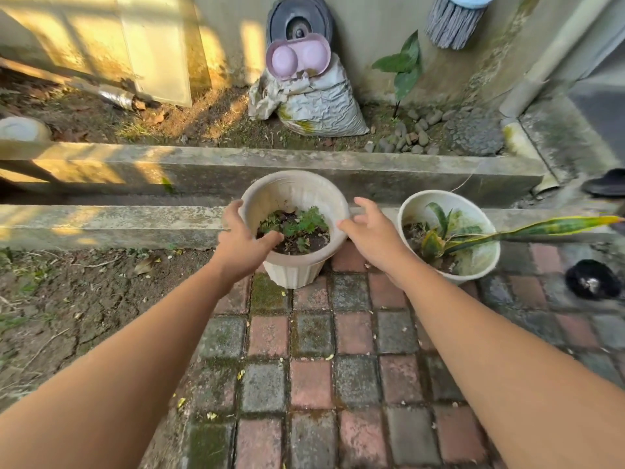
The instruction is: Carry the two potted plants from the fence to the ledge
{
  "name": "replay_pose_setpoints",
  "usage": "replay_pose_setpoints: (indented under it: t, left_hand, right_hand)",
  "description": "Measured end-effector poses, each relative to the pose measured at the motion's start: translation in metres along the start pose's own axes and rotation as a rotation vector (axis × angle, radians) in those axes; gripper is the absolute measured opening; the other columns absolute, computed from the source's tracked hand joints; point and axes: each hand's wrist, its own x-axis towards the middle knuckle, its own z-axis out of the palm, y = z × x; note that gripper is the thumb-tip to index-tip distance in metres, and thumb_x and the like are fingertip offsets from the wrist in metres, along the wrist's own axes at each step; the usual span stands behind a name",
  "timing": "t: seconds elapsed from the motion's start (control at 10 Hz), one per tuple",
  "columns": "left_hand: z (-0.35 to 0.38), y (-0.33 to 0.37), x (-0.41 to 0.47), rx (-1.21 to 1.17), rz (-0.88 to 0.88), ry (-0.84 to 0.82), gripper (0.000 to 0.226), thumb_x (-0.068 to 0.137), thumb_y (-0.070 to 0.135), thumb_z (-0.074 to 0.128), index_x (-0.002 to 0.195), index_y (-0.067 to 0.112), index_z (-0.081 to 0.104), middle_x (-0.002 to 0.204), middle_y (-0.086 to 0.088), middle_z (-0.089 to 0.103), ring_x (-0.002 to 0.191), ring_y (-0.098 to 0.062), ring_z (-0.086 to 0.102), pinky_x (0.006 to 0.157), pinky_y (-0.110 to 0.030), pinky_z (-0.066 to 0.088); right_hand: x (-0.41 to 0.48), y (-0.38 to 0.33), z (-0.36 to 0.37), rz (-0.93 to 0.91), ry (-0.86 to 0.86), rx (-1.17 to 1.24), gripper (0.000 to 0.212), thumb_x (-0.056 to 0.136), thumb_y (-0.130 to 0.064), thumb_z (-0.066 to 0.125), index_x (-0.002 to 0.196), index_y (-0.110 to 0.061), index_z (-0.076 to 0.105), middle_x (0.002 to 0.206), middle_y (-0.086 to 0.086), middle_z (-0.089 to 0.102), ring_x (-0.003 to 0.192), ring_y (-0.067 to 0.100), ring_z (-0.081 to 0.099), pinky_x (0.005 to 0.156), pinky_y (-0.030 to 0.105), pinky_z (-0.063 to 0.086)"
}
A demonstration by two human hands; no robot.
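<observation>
A beige ribbed pot [297, 275] with small green weeds stands on the brick paving, right against the low concrete ledge [118, 225]. My left hand [238, 242] grips its left rim, thumb inside over the soil and fingers outside. On the other side my right hand [375, 231] is spread, fingertips at the right rim. A white pot [480, 258] holding a snake plant with one long yellow-edged leaf [541, 228] stands on the bricks to the right, also beside the ledge.
Behind the ledge runs a narrow gutter and a second concrete curb [338, 164]. Beyond it lie soil, a crumpled sack [318, 106] with a pink tray [297, 59], pebbles and a wall. A black object [593, 279] and a sandal [608, 182] lie at right.
</observation>
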Motion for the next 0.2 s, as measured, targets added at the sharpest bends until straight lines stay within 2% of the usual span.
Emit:
replay_pose_setpoints:
  t: [0.1, 0.2]
  left_hand:
    - [-0.034, 0.072, -0.051, 0.052, 0.086, -0.162, 0.096, 0.098, 0.026, 0.074, 0.166, 0.042, 0.009, 0.166, -0.022, 0.032, 0.147, -0.05, 0.043, 0.122, -0.064, 0.04]
    - [-0.079, 0.156, -0.115, 0.058, 0.124, -0.169, 0.099, 0.099, 0.037, 0.074, 0.165, 0.056, 0.002, 0.171, -0.015, 0.019, 0.157, -0.039, 0.027, 0.125, -0.057, 0.027]
  right_hand:
    - [-0.042, -0.059, -0.048, -0.05, -0.051, -0.117, 0.074, 0.097, -0.038, 0.068, 0.16, -0.031, 0.029, 0.163, 0.008, 0.043, 0.147, 0.027, 0.046, 0.115, 0.042, 0.041]
    - [-0.086, -0.133, -0.107, -0.087, -0.021, -0.195, 0.069, 0.099, -0.034, 0.067, 0.159, -0.037, 0.033, 0.163, 0.009, 0.038, 0.149, 0.028, 0.041, 0.109, 0.037, 0.037]
